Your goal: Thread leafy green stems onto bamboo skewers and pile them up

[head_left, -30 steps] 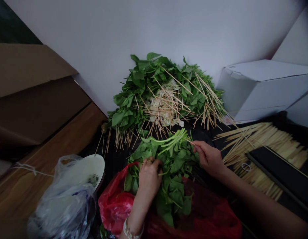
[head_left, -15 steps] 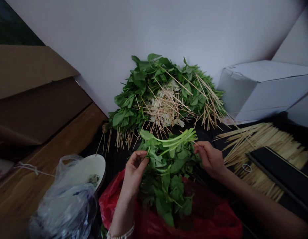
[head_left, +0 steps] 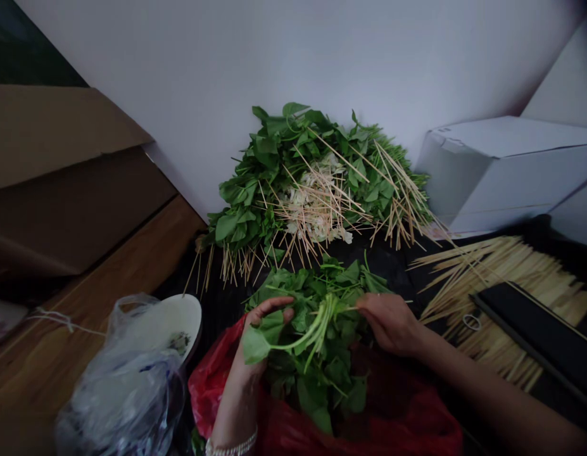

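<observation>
A bunch of leafy greens (head_left: 316,329) is threaded by its pale stems onto a thin bamboo skewer (head_left: 349,309). My right hand (head_left: 392,322) pinches the skewer at its right end. To the left of the stems, my left hand (head_left: 263,316) has its fingers stretched out and apart, with a leaf of the bunch hanging in front of the palm. Loose greens (head_left: 316,405) lie below both hands in a red plastic bag (head_left: 402,424).
Behind, skewered greens (head_left: 269,152) and skewered pale pieces (head_left: 316,202) are heaped by the wall. Bare skewers (head_left: 506,266) lie at right, a dark phone-like slab (head_left: 540,329) on them. A white bowl (head_left: 194,316), clear plastic bag (head_left: 126,392), cardboard box (head_left: 60,202) and white box (head_left: 511,164) flank the area.
The bunch has swung from lying sideways to hanging with stems bent over the skewer. My right hand moved down and slightly left; my left hand's pinch has opened.
</observation>
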Demonstrator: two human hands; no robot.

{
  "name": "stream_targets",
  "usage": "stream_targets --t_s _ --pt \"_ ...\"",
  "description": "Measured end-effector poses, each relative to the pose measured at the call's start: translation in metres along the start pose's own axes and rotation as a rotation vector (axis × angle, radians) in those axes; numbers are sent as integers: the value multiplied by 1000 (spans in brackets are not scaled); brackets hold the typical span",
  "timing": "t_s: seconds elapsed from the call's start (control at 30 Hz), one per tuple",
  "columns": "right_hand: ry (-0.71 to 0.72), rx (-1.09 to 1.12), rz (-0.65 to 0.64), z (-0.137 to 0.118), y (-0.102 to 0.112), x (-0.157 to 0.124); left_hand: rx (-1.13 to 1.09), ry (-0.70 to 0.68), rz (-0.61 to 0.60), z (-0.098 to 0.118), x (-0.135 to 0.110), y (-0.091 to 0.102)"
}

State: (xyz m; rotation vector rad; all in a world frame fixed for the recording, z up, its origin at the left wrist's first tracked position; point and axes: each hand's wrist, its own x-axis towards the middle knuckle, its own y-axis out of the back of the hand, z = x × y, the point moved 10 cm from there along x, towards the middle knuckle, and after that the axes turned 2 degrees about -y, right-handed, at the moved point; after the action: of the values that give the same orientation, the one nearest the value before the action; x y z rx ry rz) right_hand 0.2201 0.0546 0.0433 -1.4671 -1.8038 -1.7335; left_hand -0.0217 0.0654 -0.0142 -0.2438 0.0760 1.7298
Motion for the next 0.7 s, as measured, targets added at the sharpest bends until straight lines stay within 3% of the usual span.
stream_targets --t_s 0.13,0.33,0.47,0.57,0.7 --pt "63 -47 -109 -8 -16 -3 -9 22 12 -1 -1 5" --pt "72 -83 -88 -8 -12 -1 -27 -68 70 4 6 12" --pt "89 -86 -85 -12 -10 1 18 -185 145 18 15 27" --pt "104 -93 -110 -14 -13 1 253 -283 127 28 30 27" --pt "97 -89 -88 -13 -12 0 652 -413 81 27 50 8"
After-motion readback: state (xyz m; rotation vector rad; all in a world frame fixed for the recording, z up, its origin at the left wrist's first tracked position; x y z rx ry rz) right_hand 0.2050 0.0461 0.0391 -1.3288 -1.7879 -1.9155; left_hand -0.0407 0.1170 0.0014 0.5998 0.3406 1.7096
